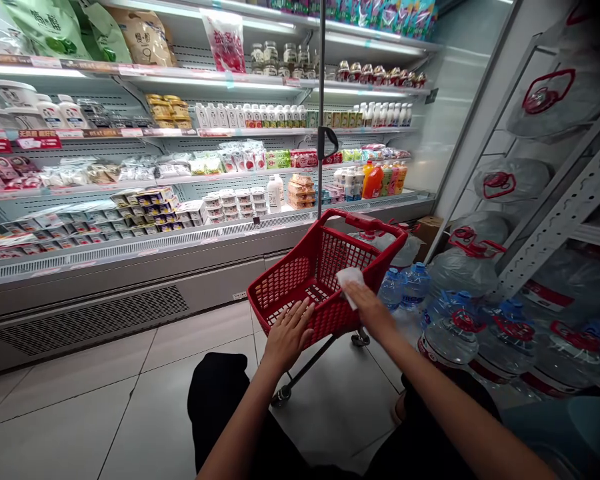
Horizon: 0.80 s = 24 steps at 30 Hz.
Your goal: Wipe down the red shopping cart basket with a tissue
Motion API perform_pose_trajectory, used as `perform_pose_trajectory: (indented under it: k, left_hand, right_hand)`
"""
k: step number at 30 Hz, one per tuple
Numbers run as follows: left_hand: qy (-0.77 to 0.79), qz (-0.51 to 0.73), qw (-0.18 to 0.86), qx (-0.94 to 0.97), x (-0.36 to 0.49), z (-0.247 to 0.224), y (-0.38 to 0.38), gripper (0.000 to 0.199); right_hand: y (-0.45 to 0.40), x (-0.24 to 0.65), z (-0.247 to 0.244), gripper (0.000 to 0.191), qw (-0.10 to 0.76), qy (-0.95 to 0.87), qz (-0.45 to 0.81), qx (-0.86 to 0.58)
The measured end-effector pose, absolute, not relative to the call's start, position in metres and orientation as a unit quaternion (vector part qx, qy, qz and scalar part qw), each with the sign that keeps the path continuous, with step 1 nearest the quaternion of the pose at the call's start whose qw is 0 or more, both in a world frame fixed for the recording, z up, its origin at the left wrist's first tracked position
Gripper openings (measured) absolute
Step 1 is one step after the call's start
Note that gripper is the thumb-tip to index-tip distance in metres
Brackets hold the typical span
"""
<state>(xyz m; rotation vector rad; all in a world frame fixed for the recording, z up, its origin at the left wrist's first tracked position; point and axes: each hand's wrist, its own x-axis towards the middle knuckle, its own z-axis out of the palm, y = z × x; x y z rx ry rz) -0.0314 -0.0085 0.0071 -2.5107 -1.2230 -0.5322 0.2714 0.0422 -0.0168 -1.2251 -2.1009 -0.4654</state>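
Observation:
A red plastic shopping cart (pixel 330 317) with a slotted basket stands in front of me on the tiled floor. My left hand (pixel 286 335) rests on the near side of its basket, fingers stretched out flat, with nothing in them. A white cloth or tissue (pixel 351 276) lies under the fingers of my right hand (pixel 370 310), pressed on the basket's near rim toward the right. The cloth's lower part is covered by the fingers. No goods show inside the basket; its push handle (pixel 363 221) is on the far right side.
Behind the cart runs a refrigerated display case (pixel 220 263) stocked with dairy goods, with an upright door handle (pixel 325 142). Large water bottles (pixel 450 340) crowd the floor at right, beside a metal rack (pixel 560 213) holding more. My knees flank the cart.

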Motion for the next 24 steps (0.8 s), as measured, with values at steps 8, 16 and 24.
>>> perform_pose_trajectory:
  k: [8,16,24]
  left_hand:
    - [-0.463,-0.193,0.162,-0.850,-0.026,0.006,-0.014,0.071]
    - [-0.489,-0.227,0.159,-0.827,0.010,-0.004,-0.026,0.076]
    - [-0.417,-0.250,0.107,-0.868,0.029,0.003,-0.025,0.089]
  right_hand:
    - [0.022,0.228,-0.025,0.079,0.299,-0.867,-0.123,-0.379]
    - [0.054,0.295,-0.017,0.080,0.330,-0.804,-0.137,-0.476]
    - [-0.007,0.221,-0.041,0.072,0.341,-0.840,-0.095,-0.411]
